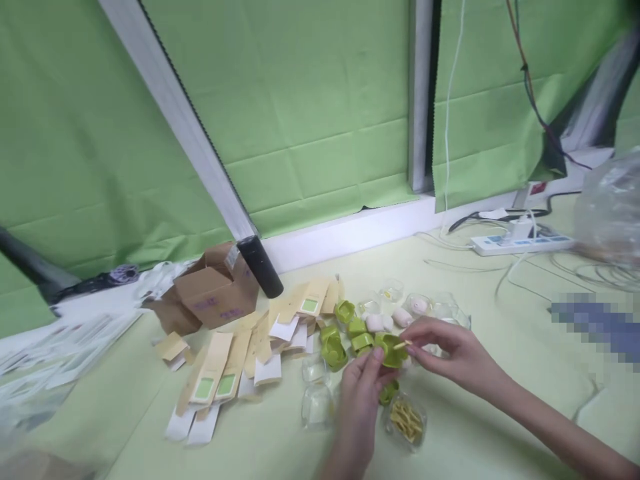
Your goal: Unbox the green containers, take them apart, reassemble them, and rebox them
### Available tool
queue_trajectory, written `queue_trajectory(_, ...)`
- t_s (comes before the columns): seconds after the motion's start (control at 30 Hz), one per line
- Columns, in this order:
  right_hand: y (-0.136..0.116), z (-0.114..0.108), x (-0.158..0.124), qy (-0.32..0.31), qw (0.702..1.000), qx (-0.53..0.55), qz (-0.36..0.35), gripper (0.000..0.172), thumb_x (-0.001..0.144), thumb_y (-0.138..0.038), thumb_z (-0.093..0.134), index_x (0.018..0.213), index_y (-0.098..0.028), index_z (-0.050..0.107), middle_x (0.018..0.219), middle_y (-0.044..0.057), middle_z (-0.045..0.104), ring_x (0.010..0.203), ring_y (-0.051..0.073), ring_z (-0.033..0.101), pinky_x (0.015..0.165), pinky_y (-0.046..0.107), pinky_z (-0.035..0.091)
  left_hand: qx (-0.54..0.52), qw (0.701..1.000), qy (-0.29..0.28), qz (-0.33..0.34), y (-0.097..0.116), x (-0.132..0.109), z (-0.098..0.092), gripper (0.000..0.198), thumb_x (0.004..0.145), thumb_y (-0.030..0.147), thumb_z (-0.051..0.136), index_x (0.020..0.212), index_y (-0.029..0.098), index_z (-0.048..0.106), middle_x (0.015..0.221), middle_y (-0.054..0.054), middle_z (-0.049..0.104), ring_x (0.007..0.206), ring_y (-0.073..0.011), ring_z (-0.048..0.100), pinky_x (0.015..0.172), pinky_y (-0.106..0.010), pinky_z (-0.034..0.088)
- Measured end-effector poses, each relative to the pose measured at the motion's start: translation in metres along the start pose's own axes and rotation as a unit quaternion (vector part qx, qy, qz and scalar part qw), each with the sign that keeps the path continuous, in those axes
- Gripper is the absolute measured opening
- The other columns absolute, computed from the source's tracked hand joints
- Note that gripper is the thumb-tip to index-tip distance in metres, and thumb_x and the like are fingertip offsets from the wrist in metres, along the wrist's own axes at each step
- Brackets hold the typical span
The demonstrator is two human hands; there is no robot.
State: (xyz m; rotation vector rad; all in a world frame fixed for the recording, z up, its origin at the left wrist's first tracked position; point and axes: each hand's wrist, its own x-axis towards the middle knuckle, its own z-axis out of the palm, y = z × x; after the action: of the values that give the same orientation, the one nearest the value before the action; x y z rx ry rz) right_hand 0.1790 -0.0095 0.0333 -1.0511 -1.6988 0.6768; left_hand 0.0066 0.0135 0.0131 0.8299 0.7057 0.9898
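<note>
My left hand is closed around a small green plastic cap, held above the table. My right hand pinches a thin yellowish stick with its tip at the cap. Below the hands stands a clear cup with yellow sticks in it. More green caps lie just left of the hands. White and pink lumps and clear cups lie around them.
A heap of tan and white paper sachets covers the table's left-middle. Behind it are a brown cardboard box and a black cylinder. A white power strip with cables lies far right, by a clear plastic bag.
</note>
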Motion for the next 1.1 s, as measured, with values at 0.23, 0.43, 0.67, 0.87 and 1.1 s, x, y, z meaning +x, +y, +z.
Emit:
queue_trajectory(0.23,0.001,0.01,-0.009,0.059,0.972,-0.179,-0.141,0.011,0.083,-0.012,0.053,0.087,-0.021,0.057,0.082,0.004,0.066,0.079,0.017,0.06,0.069,0.031,0.049,0.034,0.999,0.013,-0.04,-0.013,0.001,0.008,0.04,0.068,0.049,0.068,0.08,0.011,0.068,0.076,-0.008,0.068,0.066,-0.0144,0.06,0.065,-0.026,0.049)
queue_trajectory(0.43,0.004,0.016,-0.012,0.054,0.96,-0.234,-0.147,0.012,0.085,-0.01,0.048,0.085,-0.02,0.055,0.074,0.002,0.065,0.069,0.015,0.058,0.062,0.029,0.045,0.065,0.998,0.008,-0.025,-0.009,-0.002,0.01,0.037,0.072,0.048,0.065,0.079,0.012,0.066,0.074,-0.006,0.065,0.068,-0.0147,0.06,0.068,-0.026,0.049)
queue_trajectory(0.67,0.012,0.014,-0.017,-0.006,0.94,-0.304,-0.153,0.015,0.091,-0.016,0.044,0.093,-0.018,0.059,0.081,0.006,0.064,0.075,0.018,0.056,0.064,0.03,0.045,0.115,0.993,0.027,-0.015,-0.014,-0.002,0.007,0.032,0.073,0.046,0.064,0.079,0.014,0.062,0.074,-0.004,0.063,0.071,-0.0169,0.061,0.072,-0.031,0.051)
queue_trajectory(0.87,0.011,0.013,-0.017,0.024,0.944,-0.295,-0.144,0.018,0.092,-0.017,0.042,0.092,-0.017,0.06,0.08,0.008,0.062,0.074,0.018,0.054,0.065,0.031,0.047,0.131,0.991,-0.021,-0.02,-0.008,-0.001,0.002,0.034,0.074,0.041,0.063,0.095,0.015,0.066,0.081,-0.008,0.068,0.072,-0.0191,0.064,0.072,-0.032,0.051)
queue_trajectory(1.1,0.001,0.006,-0.015,-0.015,0.984,-0.173,-0.028,0.017,0.088,-0.015,0.044,0.076,-0.02,0.055,0.067,0.002,0.055,0.063,0.015,0.052,0.056,0.027,0.044,0.211,0.976,-0.046,0.023,-0.003,0.001,-0.005,0.019,0.071,0.034,0.068,0.07,0.016,0.062,0.062,-0.003,0.062,0.055,-0.0143,0.058,0.062,-0.027,0.048)
